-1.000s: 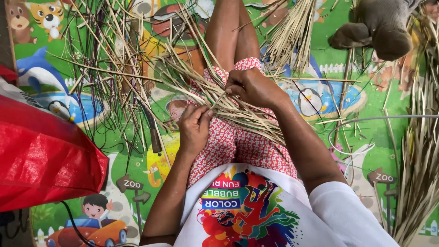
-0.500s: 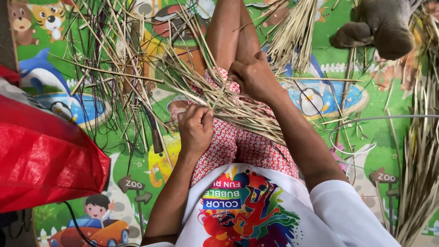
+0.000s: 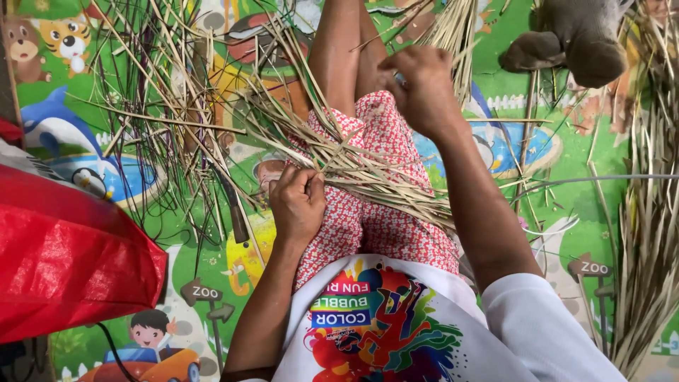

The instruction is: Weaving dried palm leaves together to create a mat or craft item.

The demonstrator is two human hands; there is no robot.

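A bundle of dry straw-coloured leaf strips (image 3: 368, 173) lies across my lap on the red flowered shorts (image 3: 368, 226). My left hand (image 3: 297, 201) is closed on the bundle near its crossing point, thumb pressed on top. My right hand (image 3: 421, 85) is lifted above my knee, fingers pinched on a thin strip that runs back down toward the bundle. Loose ends of the strips fan out to the upper left over the mat.
A colourful cartoon play mat (image 3: 212, 276) covers the floor. A red woven bag (image 3: 71, 262) sits at left. A knife (image 3: 233, 205) lies among scattered strips at left. More dry leaves (image 3: 651, 233) pile at right; a grey stuffed toy (image 3: 573, 39) lies upper right.
My right hand rose from the bundle up past my knee, drawing a strip out. My left hand stayed gripping the bundle and shifted slightly left.
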